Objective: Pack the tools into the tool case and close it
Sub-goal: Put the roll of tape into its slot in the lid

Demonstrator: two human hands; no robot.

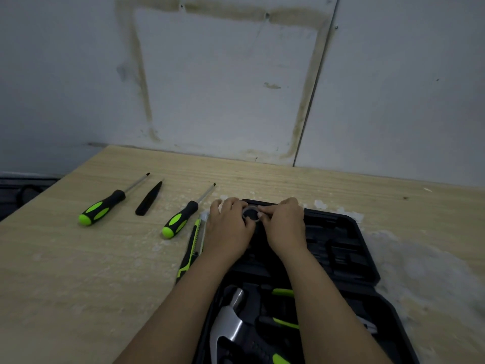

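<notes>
step in hand: both hands press a small round black roll with a pale rim (250, 214) — it looks like tape, though that is a guess — into the far-left corner of the open black plastic tool case (341, 248).
left hand (227, 227): fingers curled over the roll's left and far side, grasping it from above.
right hand (284, 224): fingertips (262, 214) pinch the roll's right edge; both hands are closed on the same roll.
where the roll sits: over the far half of the case, at its rim; whether it is fully down in a moulded recess is hidden by the fingers.
how to do it well: line the roll up flat over its recess first, then push evenly with both thumbs — a tilted roll is likely to jam or pop back out.
already in the case: a steel-headed hammer (231, 321) and green-handled pliers (283, 292) lie in the near half.
still to pack: two green-and-black screwdrivers (105, 206) (181, 219), a slim black pointed tool (148, 198) and a green-and-black utility knife (193, 248), all on the pale wooden table (78, 271) to the left; the knife lies just beside the case.
watch for: the left forearm hangs over the knife, so lift clear before reaching.
</notes>
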